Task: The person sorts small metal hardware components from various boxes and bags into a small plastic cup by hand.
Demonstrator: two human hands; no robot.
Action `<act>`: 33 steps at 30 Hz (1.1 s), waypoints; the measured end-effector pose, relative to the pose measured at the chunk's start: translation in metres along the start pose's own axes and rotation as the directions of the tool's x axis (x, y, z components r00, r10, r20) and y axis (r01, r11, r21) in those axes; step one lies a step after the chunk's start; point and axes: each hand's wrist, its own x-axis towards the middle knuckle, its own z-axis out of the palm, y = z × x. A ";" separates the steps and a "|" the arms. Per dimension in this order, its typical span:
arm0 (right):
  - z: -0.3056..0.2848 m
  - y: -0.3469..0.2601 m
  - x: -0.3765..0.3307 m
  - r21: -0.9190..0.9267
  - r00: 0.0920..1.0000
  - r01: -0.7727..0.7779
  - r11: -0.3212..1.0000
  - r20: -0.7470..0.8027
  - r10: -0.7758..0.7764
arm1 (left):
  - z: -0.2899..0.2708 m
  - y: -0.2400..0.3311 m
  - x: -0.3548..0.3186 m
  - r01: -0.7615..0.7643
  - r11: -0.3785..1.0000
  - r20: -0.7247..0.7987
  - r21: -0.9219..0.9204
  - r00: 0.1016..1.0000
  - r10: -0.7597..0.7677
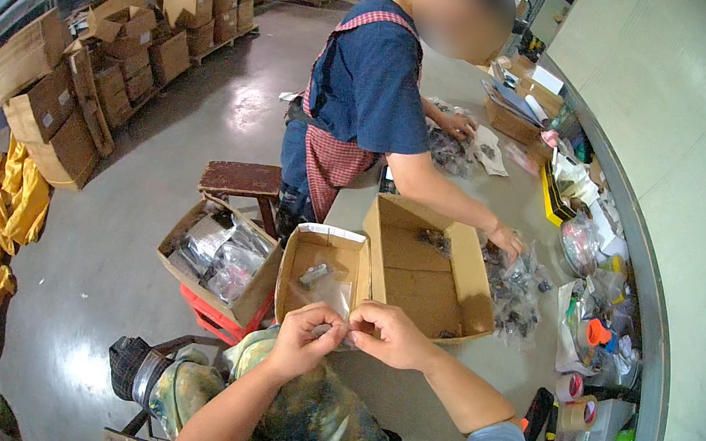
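My left hand [309,335] and my right hand [389,333] meet at the near end of a small cardboard box [300,254], fingertips pinched close together. Between them they grip the edge of a clear plastic bag [331,289], which reaches into the box. Small grey pieces show by the bag, too blurred to name. My fingers hide the bag's near edge. Touching the small box on its right is a larger open cardboard box [428,280], with a few dark small parts at its far end and near corner.
Across the table, a co-worker in a checked apron [334,167] handles heaps of bagged dark parts [516,288]. A carton of clear packets [223,251] rests on a red stool [213,314] at left. Tape rolls [578,413] and loose supplies line the right edge. Stacked cartons [127,46] stand behind.
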 end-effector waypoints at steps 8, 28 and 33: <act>-0.009 -0.001 -0.012 -0.121 0.997 0.055 0.991 -0.056 -0.062 | -0.002 -0.010 -0.007 0.108 0.896 -0.220 -0.432 0.950 -0.221; -0.055 0.021 -0.031 -0.507 0.766 -0.308 0.805 -0.634 -0.106 | -0.001 -0.018 0.007 0.143 0.794 -0.377 -0.591 0.821 -0.429; 0.046 0.095 0.036 -0.755 0.933 -0.158 0.636 0.098 0.347 | -0.006 -0.022 0.004 0.129 0.780 -0.370 -0.612 0.825 -0.426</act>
